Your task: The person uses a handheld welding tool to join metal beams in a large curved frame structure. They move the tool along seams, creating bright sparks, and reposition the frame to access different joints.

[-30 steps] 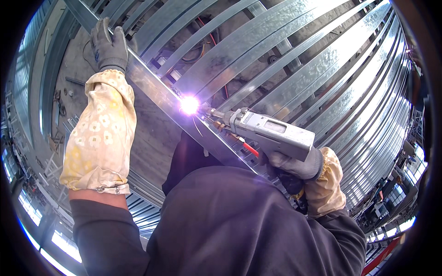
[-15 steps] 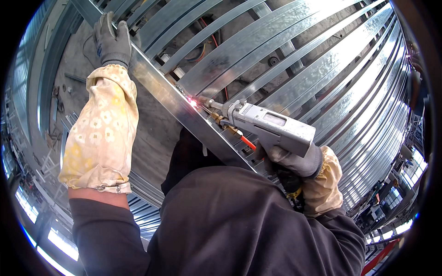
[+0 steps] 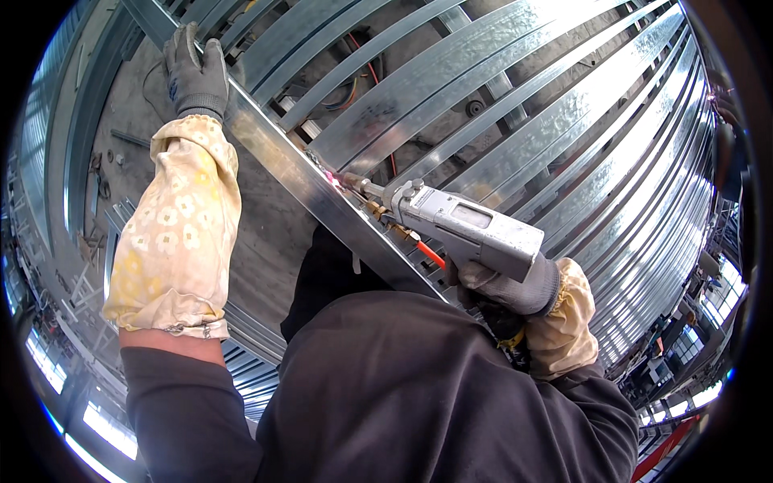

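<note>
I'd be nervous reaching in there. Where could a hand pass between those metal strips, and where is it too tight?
The roomiest gap lies beyond the long galvanized steel beam, near the red and yellow wires, over bare grey floor. The shiny steel strips to the right sit close together. It is crowded where the grey welding gun in the right hand meets the beam; the left hand grips it higher.

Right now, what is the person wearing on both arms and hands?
The left hand wears a dark grey knit work glove, and so does the right hand. Over each forearm sits a loose cream fabric sleeve cover with a small pale flower print, gathered with elastic at both ends; the right one looks more yellowed. Beneath them are dark charcoal long sleeves. No cables or markings show on the gloves.
</note>
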Demonstrator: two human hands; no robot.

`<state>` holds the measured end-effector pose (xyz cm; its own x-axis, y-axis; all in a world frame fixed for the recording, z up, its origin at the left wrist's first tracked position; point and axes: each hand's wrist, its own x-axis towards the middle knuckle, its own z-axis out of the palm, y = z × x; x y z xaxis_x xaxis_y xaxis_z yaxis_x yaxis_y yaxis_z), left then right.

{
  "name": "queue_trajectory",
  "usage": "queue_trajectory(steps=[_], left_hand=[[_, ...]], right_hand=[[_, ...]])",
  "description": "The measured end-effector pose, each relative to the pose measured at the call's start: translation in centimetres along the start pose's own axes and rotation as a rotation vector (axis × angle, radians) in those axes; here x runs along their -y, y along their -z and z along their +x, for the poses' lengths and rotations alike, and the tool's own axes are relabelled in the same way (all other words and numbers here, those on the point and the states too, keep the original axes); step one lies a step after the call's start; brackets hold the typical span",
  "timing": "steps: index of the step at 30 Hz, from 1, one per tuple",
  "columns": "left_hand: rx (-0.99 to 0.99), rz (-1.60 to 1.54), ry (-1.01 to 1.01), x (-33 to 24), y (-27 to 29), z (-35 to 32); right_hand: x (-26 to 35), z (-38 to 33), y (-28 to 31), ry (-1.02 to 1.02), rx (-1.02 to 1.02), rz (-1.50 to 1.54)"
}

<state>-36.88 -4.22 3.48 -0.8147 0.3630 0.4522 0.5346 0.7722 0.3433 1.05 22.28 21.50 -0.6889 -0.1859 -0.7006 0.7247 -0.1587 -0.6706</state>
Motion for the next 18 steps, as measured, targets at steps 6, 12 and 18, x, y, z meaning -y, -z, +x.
queue_trajectory(steps=[6, 12, 18], left_hand=[[0.038, -0.004, 0.02, -0.8, 0.5, 0.1], [0.031, 0.018, -0.005, -0.9, 0.7, 0.2], [0.023, 0.021, -0.027, -1.1, 0.8, 0.3]], right_hand=[[-1.3, 0.6, 0.1, 0.187, -0.01, -0.1], [-0.9, 0.0, 0.2, 0.04, 0.016, 0.035], [-1.4, 0.2, 0.0, 0.12, 0.002, -0.035]])
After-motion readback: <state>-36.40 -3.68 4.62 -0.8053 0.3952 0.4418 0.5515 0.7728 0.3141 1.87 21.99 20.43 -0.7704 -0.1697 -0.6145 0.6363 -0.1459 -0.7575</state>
